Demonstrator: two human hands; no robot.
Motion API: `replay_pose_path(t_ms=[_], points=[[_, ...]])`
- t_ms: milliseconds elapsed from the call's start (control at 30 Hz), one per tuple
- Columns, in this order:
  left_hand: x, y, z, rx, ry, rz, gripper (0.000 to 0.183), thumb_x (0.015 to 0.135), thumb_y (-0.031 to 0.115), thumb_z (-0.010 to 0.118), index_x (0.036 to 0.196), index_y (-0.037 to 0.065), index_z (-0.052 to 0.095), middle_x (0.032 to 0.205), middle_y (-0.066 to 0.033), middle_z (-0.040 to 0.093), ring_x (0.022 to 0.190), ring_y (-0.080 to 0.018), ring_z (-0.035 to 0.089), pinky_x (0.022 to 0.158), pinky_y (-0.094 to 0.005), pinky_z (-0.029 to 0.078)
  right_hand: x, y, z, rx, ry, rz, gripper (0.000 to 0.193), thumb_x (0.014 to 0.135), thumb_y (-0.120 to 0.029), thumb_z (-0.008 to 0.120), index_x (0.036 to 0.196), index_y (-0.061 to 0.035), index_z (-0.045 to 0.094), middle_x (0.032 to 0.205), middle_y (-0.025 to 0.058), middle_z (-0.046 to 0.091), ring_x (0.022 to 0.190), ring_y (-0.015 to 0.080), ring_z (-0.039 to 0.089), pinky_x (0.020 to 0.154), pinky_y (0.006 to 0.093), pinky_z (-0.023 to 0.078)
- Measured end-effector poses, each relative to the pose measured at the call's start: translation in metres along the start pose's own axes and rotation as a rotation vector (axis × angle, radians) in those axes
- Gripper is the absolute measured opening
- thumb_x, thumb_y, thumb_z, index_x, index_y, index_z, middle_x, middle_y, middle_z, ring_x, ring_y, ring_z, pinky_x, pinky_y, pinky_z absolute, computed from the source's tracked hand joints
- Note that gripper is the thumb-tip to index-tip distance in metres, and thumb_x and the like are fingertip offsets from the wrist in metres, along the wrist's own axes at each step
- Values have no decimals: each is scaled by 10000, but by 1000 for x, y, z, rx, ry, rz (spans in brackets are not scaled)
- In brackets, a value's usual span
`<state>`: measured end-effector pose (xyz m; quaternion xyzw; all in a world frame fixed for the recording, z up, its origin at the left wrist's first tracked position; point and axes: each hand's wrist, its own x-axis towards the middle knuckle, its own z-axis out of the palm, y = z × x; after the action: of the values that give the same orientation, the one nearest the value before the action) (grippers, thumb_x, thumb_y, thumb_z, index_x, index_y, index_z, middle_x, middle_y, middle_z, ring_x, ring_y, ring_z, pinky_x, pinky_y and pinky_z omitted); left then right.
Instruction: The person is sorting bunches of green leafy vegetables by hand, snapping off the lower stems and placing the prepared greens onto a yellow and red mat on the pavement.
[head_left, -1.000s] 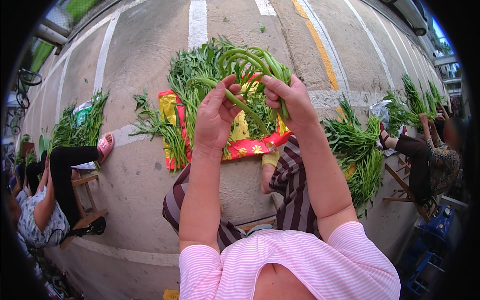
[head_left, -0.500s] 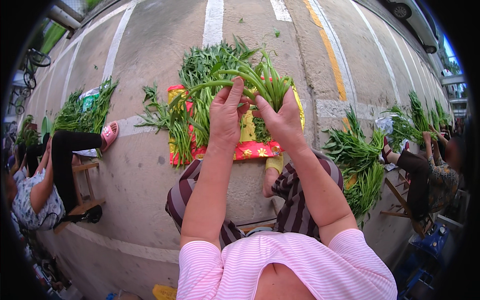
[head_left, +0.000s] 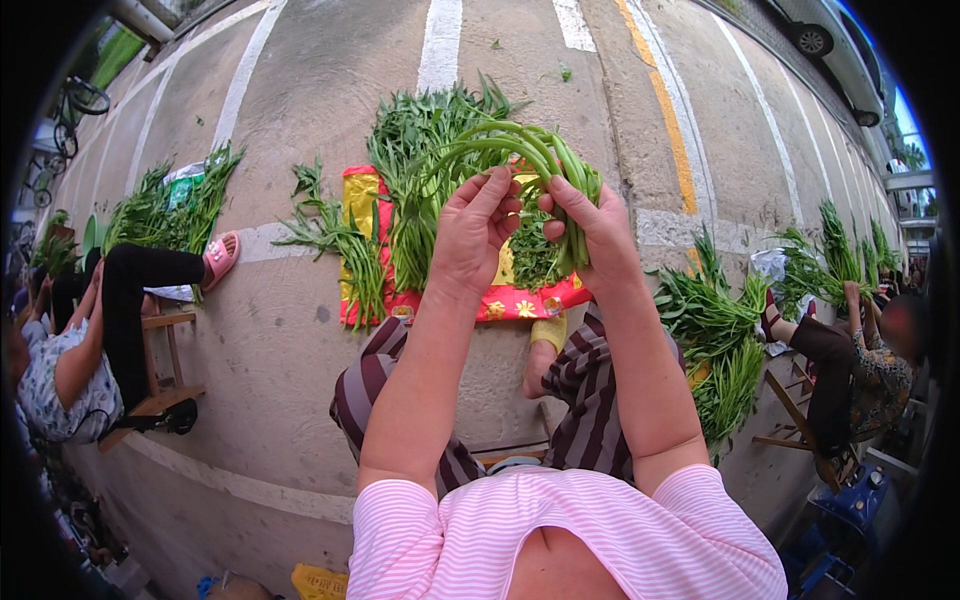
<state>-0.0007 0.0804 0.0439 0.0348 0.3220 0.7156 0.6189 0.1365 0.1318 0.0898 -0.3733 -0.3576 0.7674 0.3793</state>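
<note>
A bunch of long green stems, apparently water spinach [head_left: 535, 145], arches over in front of me. My right hand [head_left: 595, 225] is closed round it, thumb across the stems, with cut ends hanging below the fingers. Just beside it, my left hand [head_left: 477, 225] is pinched, thumb against fingertips; what sits in the pinch, if anything, is too small to make out. Under my hands lies a red and yellow sheet [head_left: 495, 310] with a heap of leafy stems [head_left: 415, 130] at its far side. Small leafy bits [head_left: 535, 255] lie on the sheet below my right hand.
More leafy stems [head_left: 720, 310] are piled on the ground at my right. At left, a seated person in pink sandals [head_left: 221, 260] has another pile [head_left: 160, 225] nearby. A person at far right [head_left: 880, 350] handles greens too. A parked car [head_left: 830, 60] stands beyond.
My left hand has come off the arched stems and now pinches beside them. My right hand has shifted slightly right and down, and the bunch now droops over it.
</note>
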Motion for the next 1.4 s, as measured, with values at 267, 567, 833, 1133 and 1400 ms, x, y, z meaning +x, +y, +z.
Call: replay_pose_path(t_ms=[267, 567, 833, 1133, 1400], points=[[-1, 7, -1, -3, 92, 37, 115, 882, 171, 682, 972, 100, 671, 833, 1, 680, 683, -67, 628, 562, -193, 507, 6, -10, -15, 121, -17, -16, 221, 945, -144, 591, 1094, 18, 565, 915, 46, 594, 754, 60, 571, 535, 168, 470], [6, 16, -12, 89, 399, 234, 139, 880, 181, 678, 988, 94, 670, 894, 39, 660, 751, -43, 583, 617, -191, 488, 8, -24, -25, 80, -12, -84, 252, 941, -150, 600, 1122, 17, 546, 957, 52, 578, 798, 69, 561, 538, 171, 457], [8, 5, -12, 434, 330, 396, 148, 885, 79, 643, 1020, 31, 678, 950, -7, 671, 830, -72, 586, 765, -216, 469, 9, -28, -25, 109, 8, -93, 205, 914, -132, 636, 1059, -12, 555, 889, 43, 592, 752, 74, 577, 517, 178, 467], [4, -4, -4, 801, 134, 414, 470, 809, 70, 698, 1266, 84, 586, 1204, -71, 603, 1101, -116, 514, 840, -280, 463, 5, -28, -21, 85, -35, -61, 231, 910, -122, 637, 1085, -7, 539, 922, 33, 571, 754, 71, 568, 517, 172, 466], [14, -19, -21, 578, 109, 186, 263, 826, 64, 701, 1077, -1, 656, 966, -60, 683, 840, -116, 630, 741, -243, 511, 3, -29, -22, 100, -52, -56, 243, 908, -114, 636, 1096, -1, 530, 930, 34, 562, 751, 71, 558, 511, 166, 462]])
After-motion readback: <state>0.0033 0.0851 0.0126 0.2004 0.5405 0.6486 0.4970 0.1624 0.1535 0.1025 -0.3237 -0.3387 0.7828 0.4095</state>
